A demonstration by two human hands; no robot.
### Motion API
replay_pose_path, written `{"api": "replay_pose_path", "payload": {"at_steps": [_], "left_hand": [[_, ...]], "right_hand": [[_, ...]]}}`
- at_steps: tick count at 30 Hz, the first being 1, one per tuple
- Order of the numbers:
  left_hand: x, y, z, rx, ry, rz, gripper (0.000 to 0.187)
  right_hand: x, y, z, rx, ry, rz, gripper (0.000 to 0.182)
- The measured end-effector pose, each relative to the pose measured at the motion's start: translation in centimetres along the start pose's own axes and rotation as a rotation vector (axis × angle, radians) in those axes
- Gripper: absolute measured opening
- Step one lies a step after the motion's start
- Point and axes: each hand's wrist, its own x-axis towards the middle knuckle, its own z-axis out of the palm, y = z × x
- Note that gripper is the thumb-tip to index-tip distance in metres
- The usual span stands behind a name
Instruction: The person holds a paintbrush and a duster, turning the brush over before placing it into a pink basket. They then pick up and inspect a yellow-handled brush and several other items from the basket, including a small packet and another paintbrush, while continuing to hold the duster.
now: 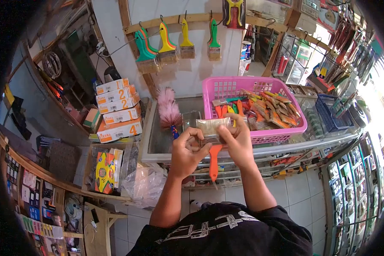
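Orange-handled brush (213, 147) is pinched at its bristles by both hands' fingers (202, 135); next likely goes into basket (260, 87) beyond them.

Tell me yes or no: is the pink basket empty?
No, the pink basket on the glass counter is filled with many orange-handled paintbrushes, behind the brush both hands hold.
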Motion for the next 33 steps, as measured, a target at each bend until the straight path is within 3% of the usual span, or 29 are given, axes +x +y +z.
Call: {"api": "replay_pose_path", "payload": {"at_steps": [3,11,14,17,19,21,24,28,33], "left_hand": [[-0.5,-0.1,-1.4,0.053,0.017,0.059,0.030],[-1.5,-2.1,-6.2,-0.222,0.248,-0.034,0.032],[-2.1,-2.4,-7.1,-0.187,0.382,-0.136,0.033],[-3.2,-3.8,-9.0,-0.054,0.292,-0.200,0.027],[-4.0,-4.8,-11.3,-0.039,0.169,-0.333,0.029],[-4.2,-6.0,-12.3,0.008,0.220,-0.303,0.027],[-3.8,-6.4,-14.1,0.036,0.259,-0.303,0.024],[-3.2,-6.4,-16.0,-0.002,0.343,-0.350,0.022],[-3.1,-6.8,-17.9,-0.079,0.390,-0.334,0.023]], "right_hand": [[0.1,0.4,1.0,-0.212,-0.117,-0.033,0.025],[0.3,2.4,5.4,-0.142,-0.247,0.006,0.029],[0.9,5.2,7.3,-0.095,-0.210,0.134,0.028],[2.2,8.3,9.4,-0.102,-0.156,-0.033,0.027],[3.5,9.0,10.9,-0.135,-0.186,0.013,0.027],[4.6,9.7,11.1,-0.200,-0.243,0.154,0.028],[6.2,13.6,11.6,-0.080,-0.310,-0.004,0.029],[7.5,15.5,11.7,-0.249,-0.142,-0.138,0.027],[8.0,16.9,11.3,-0.704,-0.201,-0.144,0.051]]}}
